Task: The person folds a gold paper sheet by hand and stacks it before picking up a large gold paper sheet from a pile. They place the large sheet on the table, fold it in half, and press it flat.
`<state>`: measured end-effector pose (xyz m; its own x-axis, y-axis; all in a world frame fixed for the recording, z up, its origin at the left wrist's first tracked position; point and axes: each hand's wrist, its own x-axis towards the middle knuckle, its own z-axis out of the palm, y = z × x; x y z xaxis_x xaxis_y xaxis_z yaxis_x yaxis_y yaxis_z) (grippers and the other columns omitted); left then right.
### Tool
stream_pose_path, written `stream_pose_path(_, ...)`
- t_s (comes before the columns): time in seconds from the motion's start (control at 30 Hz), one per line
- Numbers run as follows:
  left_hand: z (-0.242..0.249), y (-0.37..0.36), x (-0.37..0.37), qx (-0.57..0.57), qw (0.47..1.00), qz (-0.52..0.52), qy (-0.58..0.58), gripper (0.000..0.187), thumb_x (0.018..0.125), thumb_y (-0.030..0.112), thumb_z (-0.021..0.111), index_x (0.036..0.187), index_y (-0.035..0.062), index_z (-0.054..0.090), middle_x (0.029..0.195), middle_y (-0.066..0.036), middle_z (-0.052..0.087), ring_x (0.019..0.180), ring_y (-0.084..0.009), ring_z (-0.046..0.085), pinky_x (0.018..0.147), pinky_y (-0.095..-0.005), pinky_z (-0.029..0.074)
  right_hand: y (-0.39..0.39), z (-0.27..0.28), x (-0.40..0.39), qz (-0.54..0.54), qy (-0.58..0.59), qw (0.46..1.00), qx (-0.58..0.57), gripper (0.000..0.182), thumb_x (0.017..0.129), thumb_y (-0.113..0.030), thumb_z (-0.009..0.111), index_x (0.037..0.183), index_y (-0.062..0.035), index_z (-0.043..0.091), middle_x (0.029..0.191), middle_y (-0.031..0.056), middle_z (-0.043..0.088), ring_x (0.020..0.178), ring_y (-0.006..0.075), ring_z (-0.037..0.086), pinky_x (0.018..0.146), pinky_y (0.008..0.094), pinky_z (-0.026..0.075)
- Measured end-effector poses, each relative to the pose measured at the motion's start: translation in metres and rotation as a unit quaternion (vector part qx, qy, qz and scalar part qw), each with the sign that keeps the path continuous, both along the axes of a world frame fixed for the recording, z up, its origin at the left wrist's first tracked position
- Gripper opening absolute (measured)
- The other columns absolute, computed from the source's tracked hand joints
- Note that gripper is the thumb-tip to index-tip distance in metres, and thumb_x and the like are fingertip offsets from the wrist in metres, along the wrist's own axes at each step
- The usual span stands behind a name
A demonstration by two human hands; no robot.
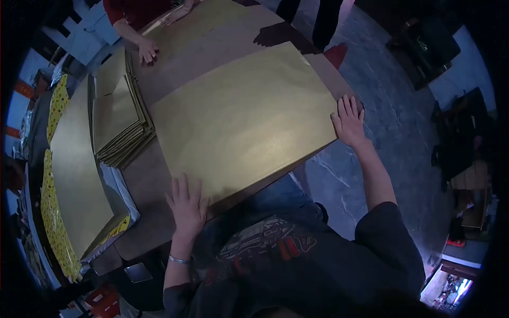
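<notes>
Along the bench's [147, 183] near edge, touching the sheet [244, 116] at both near corners with left grip [188, 206] and right grip [350, 122], fingers apart, clamped on nothing, probably to steady it. Toward the left edge, set aside perhaps for room, folded stack [117, 114].

The top edge cuts off the red-sleeved co-worker [138, 11] and the dark legs [326, 22] of someone standing; the bottom edge crops the dark shirt [328, 275]. The golden sheet [249, 116] hides part of the brown surface [146, 183] beneath.
</notes>
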<state>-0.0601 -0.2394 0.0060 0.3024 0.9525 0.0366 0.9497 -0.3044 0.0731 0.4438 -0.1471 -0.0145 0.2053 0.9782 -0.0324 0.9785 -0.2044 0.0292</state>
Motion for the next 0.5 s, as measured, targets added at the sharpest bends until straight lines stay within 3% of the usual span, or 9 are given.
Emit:
stream_pose_path(0.03, 0.003, 0.001, -0.006, 0.05, 0.996, -0.08, 0.004, 0.05, 0.088, 0.027, 0.064, 0.135, 0.0119, 0.053, 0.146, -0.019, 0.04, 0.137, -0.0423, 0.035, 0.105, -0.0628, 0.032, 0.001, 0.004, -0.004, -0.006, -0.001, 1.0, 0.011, 0.068, 0.1, -0.048, 0.035, 0.151, -0.0035, 0.027, 0.161, 0.0168, 0.017, 0.15, 0.0367, 0.009, 0.116, 0.0634, 0.01)
stream_pose_path(0.07, 0.008, 0.003, -0.012, 0.059, 0.995, -0.078, 0.005, 0.05, 0.088, 0.027, 0.064, 0.135, 0.0119, 0.053, 0.146, -0.019, 0.04, 0.137, -0.0423, 0.035, 0.105, -0.0628, 0.032, 0.001, 0.007, -0.011, -0.004, -0.001, 1.0, 0.021, 0.068, 0.1, -0.048, 0.035, 0.151, -0.0035, 0.027, 0.161, 0.0168, 0.017, 0.15, 0.0367, 0.009, 0.116, 0.0634, 0.01)
stream_pose_path(0.13, 0.025, 0.002, -0.019, -0.043, 0.98, -0.181, -0.074, 0.047, 0.083, 0.021, 0.066, 0.128, 0.0104, 0.056, 0.139, -0.017, 0.046, 0.129, -0.0418, 0.043, 0.1, -0.0555, 0.041, -0.001, 0.017, -0.034, 0.037, -0.064, 0.997, 0.021, 0.071, 0.099, -0.051, 0.038, 0.15, -0.0015, 0.029, 0.159, 0.0174, 0.02, 0.149, 0.0367, 0.009, 0.116, 0.0629, 0.01)
stream_pose_path(0.17, 0.036, 0.006, -0.017, -0.038, 0.977, -0.203, -0.059, 0.045, 0.082, 0.016, 0.064, 0.126, 0.0083, 0.056, 0.134, -0.017, 0.05, 0.123, -0.0398, 0.049, 0.094, -0.0484, 0.047, -0.002, 0.028, -0.058, 0.088, -0.013, 0.995, 0.04, 0.07, 0.097, -0.049, 0.045, 0.145, 0.0011, 0.035, 0.156, 0.0197, 0.026, 0.147, 0.0384, 0.015, 0.115, 0.0633, 0.015)
stream_pose_path(0.27, 0.042, 0.001, -0.013, -0.053, 0.977, -0.206, -0.023, 0.042, 0.084, 0.014, 0.06, 0.125, 0.0064, 0.055, 0.132, -0.018, 0.051, 0.12, -0.0383, 0.051, 0.09, -0.0453, 0.05, -0.01, 0.05, -0.15, 0.29, 0.135, 0.947, -0.001, 0.066, 0.093, -0.045, 0.055, 0.136, 0.003, 0.043, 0.147, 0.0235, 0.036, 0.142, 0.0408, 0.027, 0.11, 0.0624, 0.026)
stream_pose_path(0.37, 0.042, -0.002, -0.01, -0.035, 0.981, -0.193, 0.002, 0.042, 0.084, 0.012, 0.058, 0.125, 0.0056, 0.053, 0.129, -0.018, 0.052, 0.12, -0.0381, 0.052, 0.088, -0.0439, 0.051, -0.035, 0.03, -0.238, 0.48, 0.287, 0.829, -0.018, 0.065, 0.09, -0.046, 0.06, 0.13, 0.0033, 0.048, 0.14, 0.0242, 0.043, 0.137, 0.0412, 0.035, 0.108, 0.0596, 0.032)
stream_pose_path(0.43, 0.038, -0.004, -0.018, -0.019, 0.982, -0.189, -0.02, 0.04, 0.083, 0.012, 0.058, 0.122, 0.005, 0.054, 0.127, -0.019, 0.052, 0.118, -0.038, 0.053, 0.089, -0.0441, 0.052, -0.046, 0.024, -0.272, 0.534, 0.236, 0.811, 0.039, 0.061, 0.082, -0.041, 0.069, 0.124, 0.0006, 0.052, 0.137, 0.0203, 0.046, 0.134, 0.0368, 0.04, 0.103, 0.0556, 0.038)
stream_pose_path(0.5, 0.046, -0.004, -0.023, -0.074, 0.977, -0.189, -0.067, 0.038, 0.082, 0.012, 0.06, 0.119, 0.0045, 0.055, 0.127, -0.02, 0.053, 0.116, -0.0368, 0.056, 0.088, -0.0433, 0.053, -0.045, 0.024, -0.284, 0.546, 0.215, 0.807, 0.062, 0.06, 0.08, -0.039, 0.071, 0.122, 0.0004, 0.053, 0.135, 0.0199, 0.048, 0.132, 0.0354, 0.042, 0.102, 0.0547, 0.039)
